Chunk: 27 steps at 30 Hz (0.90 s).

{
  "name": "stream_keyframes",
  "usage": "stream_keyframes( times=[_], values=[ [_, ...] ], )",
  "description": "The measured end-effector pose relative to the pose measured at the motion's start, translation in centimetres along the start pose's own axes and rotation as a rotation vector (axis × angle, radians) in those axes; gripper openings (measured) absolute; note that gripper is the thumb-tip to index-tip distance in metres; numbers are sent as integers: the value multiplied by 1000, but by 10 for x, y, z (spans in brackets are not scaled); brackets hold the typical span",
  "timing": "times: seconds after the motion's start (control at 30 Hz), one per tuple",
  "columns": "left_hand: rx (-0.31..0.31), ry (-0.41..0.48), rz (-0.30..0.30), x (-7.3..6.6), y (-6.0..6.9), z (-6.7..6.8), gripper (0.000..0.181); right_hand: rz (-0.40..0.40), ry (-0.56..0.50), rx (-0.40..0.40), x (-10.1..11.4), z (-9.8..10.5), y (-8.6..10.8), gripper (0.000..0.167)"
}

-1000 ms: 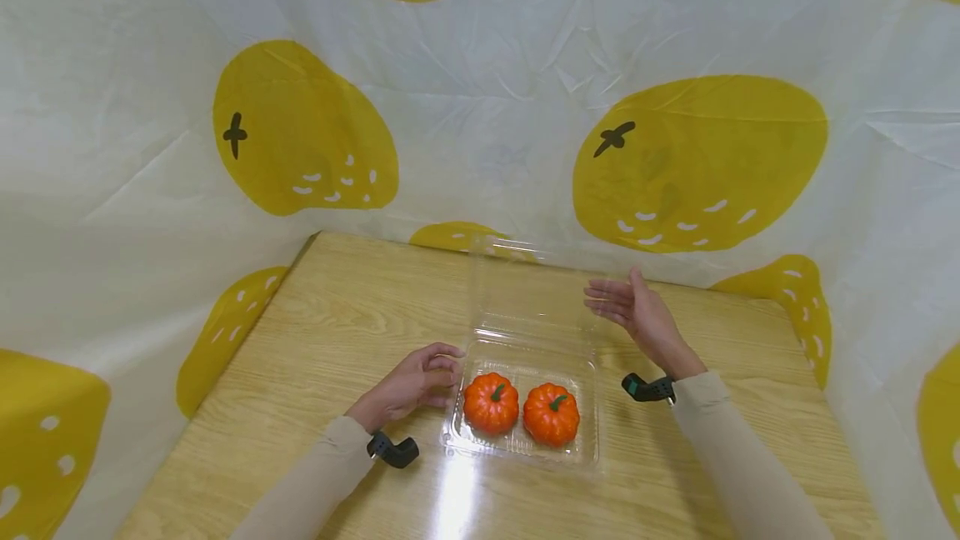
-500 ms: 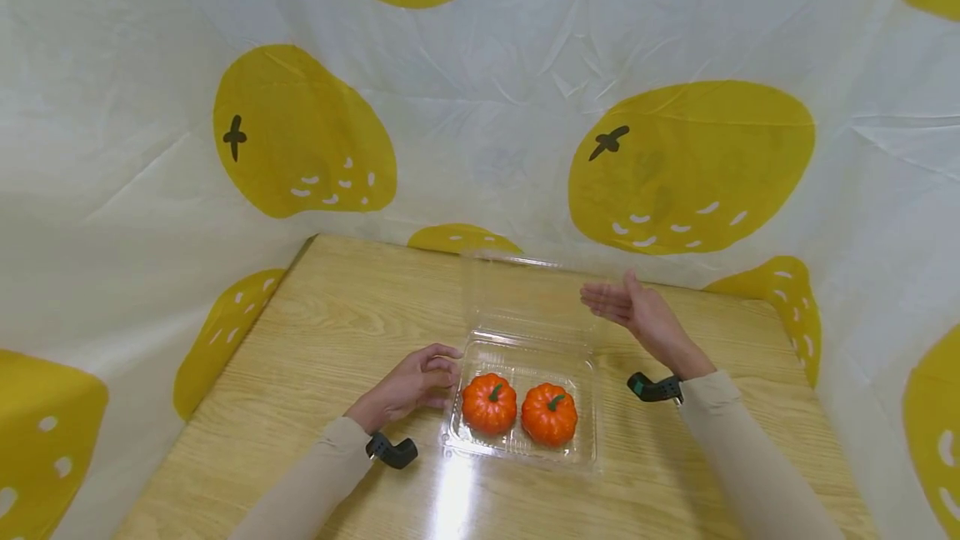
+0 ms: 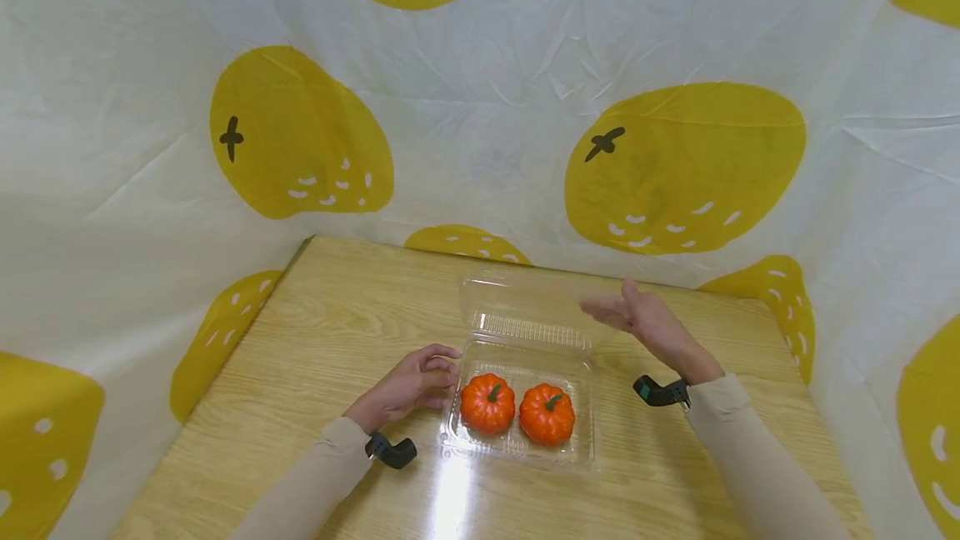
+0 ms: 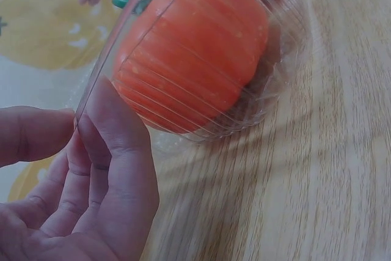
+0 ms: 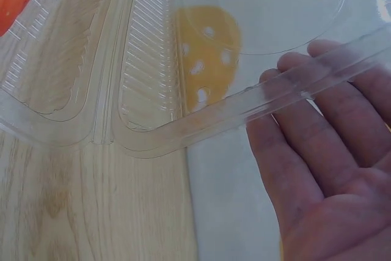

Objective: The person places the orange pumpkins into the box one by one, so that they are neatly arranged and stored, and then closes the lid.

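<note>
A clear plastic clamshell container [image 3: 517, 458] lies on the table with its lid [image 3: 525, 302] raised at the back. Inside the base sit two small orange pumpkins, the left one [image 3: 487, 403] and the right one [image 3: 546, 415], both with green stems. My left hand [image 3: 412, 382] pinches the base's left rim between thumb and forefinger, as the left wrist view confirms. My right hand [image 3: 654, 330] is held open at the lid's right side, palm inward. In the right wrist view its straight fingers [image 5: 305, 132] show behind the lid's clear rim [image 5: 208, 116]; contact is hard to tell.
Wood-grain table [image 3: 352, 298] spreads around the container. White cloth [image 3: 480, 157] with a yellow fruit print hangs behind the table and at both sides, close to the back edge. A dark wrist camera [image 3: 390, 450] is strapped to the left wrist, another [image 3: 658, 391] to the right.
The lid's upper edge has come lower in the head view, its tilt changed. My right hand has moved slightly down and its fingers are blurred. The left hand holds its place.
</note>
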<state>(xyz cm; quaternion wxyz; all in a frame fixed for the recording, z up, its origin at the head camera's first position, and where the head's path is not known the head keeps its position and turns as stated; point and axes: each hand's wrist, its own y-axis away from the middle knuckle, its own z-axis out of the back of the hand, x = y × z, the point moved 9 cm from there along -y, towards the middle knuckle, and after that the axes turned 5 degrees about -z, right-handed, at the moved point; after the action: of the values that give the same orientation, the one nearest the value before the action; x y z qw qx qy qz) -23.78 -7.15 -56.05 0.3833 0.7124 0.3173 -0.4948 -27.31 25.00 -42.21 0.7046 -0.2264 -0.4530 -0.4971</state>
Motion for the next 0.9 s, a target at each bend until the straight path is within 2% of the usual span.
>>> stream_keyframes(
  times=[0.2,0.33,0.4,0.57,0.67,0.9],
  values=[
    [5,-2,-11,-2,1,0,48,-37,32,26,0,-4,4,81],
    [4,0,-6,-1,1,-1,50,-28,74,30,2,-5,7,70],
    [3,2,-1,0,1,-1,50,-25,77,13,4,-4,9,63],
    [5,-1,-4,0,1,-1,50,-48,104,-36,6,0,15,62],
    [7,-5,-9,-1,1,-2,49,-32,134,-20,8,-3,17,59],
    [1,0,-6,-1,1,-1,48,67,234,57,17,-19,19,45]
  ],
)
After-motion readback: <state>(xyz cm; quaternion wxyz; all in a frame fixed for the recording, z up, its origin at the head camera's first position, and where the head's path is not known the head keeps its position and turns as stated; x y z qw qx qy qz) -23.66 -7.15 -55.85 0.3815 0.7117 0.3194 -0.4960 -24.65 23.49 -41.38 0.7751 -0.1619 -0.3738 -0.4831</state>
